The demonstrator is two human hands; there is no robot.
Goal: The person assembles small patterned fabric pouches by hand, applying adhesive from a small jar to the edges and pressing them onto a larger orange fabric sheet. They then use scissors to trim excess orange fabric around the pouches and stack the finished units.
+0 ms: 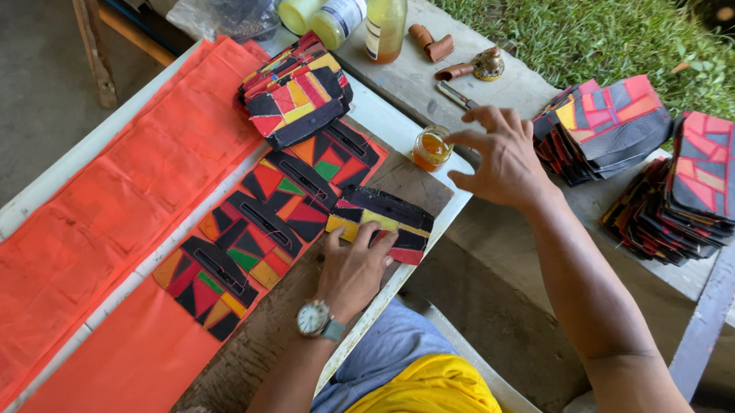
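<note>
Head cam: left hand [353,271] fingers flat, pressing patchwork piece [381,223] on worktop [414,131]; right hand [501,160] fingers spread, empty, over glue jar [431,148]. Gluing/laying step; next needs dab.

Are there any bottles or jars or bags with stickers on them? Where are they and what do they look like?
Labelled bottle: top middle on the bench, lying tilted, yellowish with a white sticker.
Plain yellow bottle: just left of it, no sticker showing.
Amber bottle: just right, upright, a pale sticker on its side.
Small jar: by the right hand, round, orange liquid, no sticker.
Clear plastic bag: top edge, dark contents.
</note>
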